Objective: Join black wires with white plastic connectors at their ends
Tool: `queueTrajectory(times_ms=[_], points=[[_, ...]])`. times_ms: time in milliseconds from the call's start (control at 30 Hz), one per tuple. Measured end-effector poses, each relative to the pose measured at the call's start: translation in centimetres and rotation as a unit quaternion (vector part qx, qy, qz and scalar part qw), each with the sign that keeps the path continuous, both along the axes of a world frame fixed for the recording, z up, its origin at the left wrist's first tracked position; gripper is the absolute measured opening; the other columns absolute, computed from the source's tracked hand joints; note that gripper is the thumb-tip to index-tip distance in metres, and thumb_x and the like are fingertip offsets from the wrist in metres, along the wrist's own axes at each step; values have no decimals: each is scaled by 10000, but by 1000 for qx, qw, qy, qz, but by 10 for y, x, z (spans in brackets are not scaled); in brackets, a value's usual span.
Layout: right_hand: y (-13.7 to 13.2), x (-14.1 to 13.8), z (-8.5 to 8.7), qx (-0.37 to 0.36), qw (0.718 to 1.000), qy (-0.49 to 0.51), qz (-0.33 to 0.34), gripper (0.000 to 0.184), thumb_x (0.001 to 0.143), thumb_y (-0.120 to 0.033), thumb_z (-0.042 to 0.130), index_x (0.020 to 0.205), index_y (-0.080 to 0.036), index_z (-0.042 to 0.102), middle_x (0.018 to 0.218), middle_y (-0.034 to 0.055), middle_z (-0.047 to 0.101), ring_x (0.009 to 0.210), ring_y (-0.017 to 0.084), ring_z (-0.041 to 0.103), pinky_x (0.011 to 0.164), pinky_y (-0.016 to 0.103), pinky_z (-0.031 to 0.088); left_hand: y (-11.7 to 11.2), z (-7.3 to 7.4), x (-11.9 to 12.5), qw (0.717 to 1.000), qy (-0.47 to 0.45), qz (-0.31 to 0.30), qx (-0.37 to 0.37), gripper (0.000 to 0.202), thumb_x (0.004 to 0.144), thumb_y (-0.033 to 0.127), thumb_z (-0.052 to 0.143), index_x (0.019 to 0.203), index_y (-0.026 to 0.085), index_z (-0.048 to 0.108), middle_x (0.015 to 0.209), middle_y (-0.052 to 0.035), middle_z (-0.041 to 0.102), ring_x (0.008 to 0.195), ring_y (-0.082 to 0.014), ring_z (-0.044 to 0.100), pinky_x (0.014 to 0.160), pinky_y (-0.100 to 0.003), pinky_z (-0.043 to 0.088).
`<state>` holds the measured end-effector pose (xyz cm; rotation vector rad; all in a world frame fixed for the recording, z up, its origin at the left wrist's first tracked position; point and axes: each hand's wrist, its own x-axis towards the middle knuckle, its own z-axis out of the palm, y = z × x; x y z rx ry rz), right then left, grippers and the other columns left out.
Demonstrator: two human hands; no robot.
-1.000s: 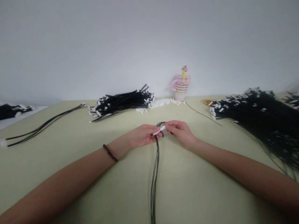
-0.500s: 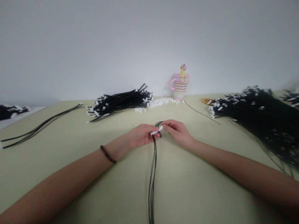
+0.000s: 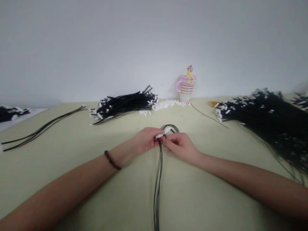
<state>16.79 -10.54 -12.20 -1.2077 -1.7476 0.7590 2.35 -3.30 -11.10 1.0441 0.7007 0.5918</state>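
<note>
Between thumb and fingers, my left hand point(image 3: 148, 140) pinches a small white connector point(image 3: 166, 132) set on thin black cables point(image 3: 158, 179). The cables hang from it toward the table's near edge, and one part curves in a loop above the fingers. My right hand point(image 3: 181, 146) is closed just to the right, its fingertips touching a short black cable end point(image 3: 165, 136) beside the connector. Exactly what lies between those fingertips is partly hidden.
A bundle of black cables with white ends point(image 3: 125, 104) lies at the back, beside loose white connectors point(image 3: 166, 104). A pink striped cup point(image 3: 186, 89) stands near the wall. Larger cable piles point(image 3: 269, 118) cover the right side; a few cables point(image 3: 45, 128) lie left.
My right hand has moved down from the connector's upper end to the black cable end below it. More of the cable loop now shows. The left hand keeps its pinch.
</note>
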Motion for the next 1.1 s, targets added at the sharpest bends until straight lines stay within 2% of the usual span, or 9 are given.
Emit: queueTrajectory(times_ms=[100,200,367,600,733,900,1100], points=[[-4,-8,1,-72,997,5,35,372,795,-379,444,529,-127,506,430,-27,389,400,52,317,390,197,203,-1,0,1,1000,11,-2,2,102,678,160,608,631,71,587,592,-43,570,542,-96,517,532,-208,399],[-4,-10,1,-93,994,27,43,334,788,-359,460,549,-130,507,423,-31,394,391,54,329,381,191,218,-2,0,1,1000,11,-2,9,111,672,175,616,632,76,585,583,-34,559,538,-93,508,527,-207,388],[-2,-8,-1,-47,998,8,46,263,782,-227,426,537,-137,457,464,-34,392,436,54,345,420,182,245,-4,0,1,1000,1,-5,28,115,680,199,611,609,110,592,588,-18,553,556,-88,503,544,-198,381],[-3,-7,0,32,996,-83,23,215,768,-174,406,558,-139,430,520,-32,379,492,60,338,468,192,233,-5,1,2,997,30,16,70,108,648,208,628,585,126,598,587,-16,548,567,-94,493,563,-205,379],[-3,-7,2,30,996,-81,17,220,778,-181,400,564,-140,424,519,-34,387,491,60,345,470,188,239,-6,3,2,996,37,22,77,116,636,195,633,581,103,589,568,-15,541,555,-88,486,551,-204,370],[-2,-6,3,-14,998,-62,29,255,800,-206,385,557,-144,431,492,-29,414,470,64,362,462,186,252,-8,5,3,995,48,18,84,106,640,187,613,579,103,591,569,-19,543,548,-89,489,542,-208,368],[1,-5,-1,9,996,-87,10,224,773,-209,425,562,-143,459,493,-32,403,468,64,350,452,190,231,1,1,-2,980,117,30,159,146,644,238,603,612,96,601,572,-26,556,503,-83,469,494,-212,339]])
